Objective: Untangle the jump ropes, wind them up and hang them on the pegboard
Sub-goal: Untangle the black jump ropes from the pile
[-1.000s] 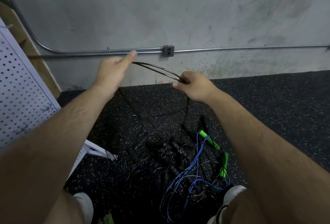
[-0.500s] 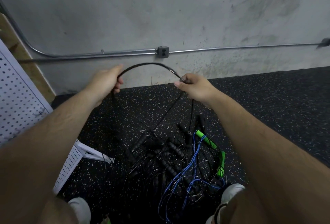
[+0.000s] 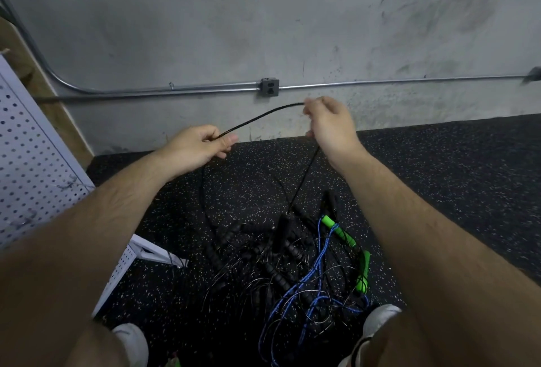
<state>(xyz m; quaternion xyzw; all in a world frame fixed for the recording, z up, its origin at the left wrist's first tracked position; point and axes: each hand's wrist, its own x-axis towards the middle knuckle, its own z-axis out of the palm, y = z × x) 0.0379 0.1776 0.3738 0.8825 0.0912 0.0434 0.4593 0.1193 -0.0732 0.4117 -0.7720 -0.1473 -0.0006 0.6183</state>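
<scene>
While the tangle of jump ropes (image 3: 292,255) lies on the near floor (image 3: 439,191), the left hand (image 3: 199,147) grips one black rope (image 3: 263,115) and the right hand (image 3: 330,126) pinches it farther along, a short span taut between them. Untangling seems underway; next, that rope likely needs drawing free of the tangle. Its handles are lost among the other strands, and the pegboard (image 3: 32,161) is cut off at left.

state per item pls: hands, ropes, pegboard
left hand: pinches black rope.
right hand: grips black rope, higher than left.
black rope: spans both hands, both sides trail down into rope pile.
rope pile: tangled, on floor.
blue rope: tangled in pile.
green handles: lying in pile.
pegboard: no rope hung on visible part.
</scene>
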